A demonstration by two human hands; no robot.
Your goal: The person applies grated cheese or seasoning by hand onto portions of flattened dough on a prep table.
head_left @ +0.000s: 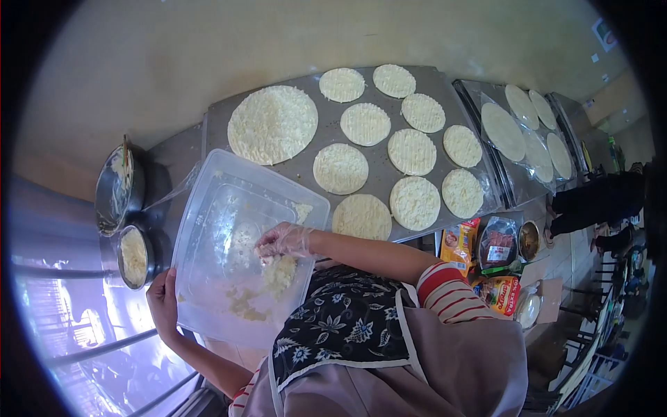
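Observation:
A clear plastic container point(201, 229) is tilted in front of me, its far end over the table edge. My left hand point(162, 300) grips its left rim, with the thumb on the edge. Inside it, my right hand point(286, 241) wears a thin clear glove, its fingers curled together on a bit of pale grated cheese. More grated cheese point(279, 274) lies in a loose heap below those fingers, with smaller scraps across the container floor. Beyond the container, one large round flat base point(272, 125) and several smaller round bases point(415, 203) carry a pale shredded topping.
The bases lie on a grey metal table point(306, 177). At left stand a bowl of pale shreds point(133, 257) and a larger dark pan point(114, 191). Plastic-covered rounds point(504, 132) sit on another tray to the right. Food packets point(458, 247) lie below it, and another person's legs point(590, 205) show.

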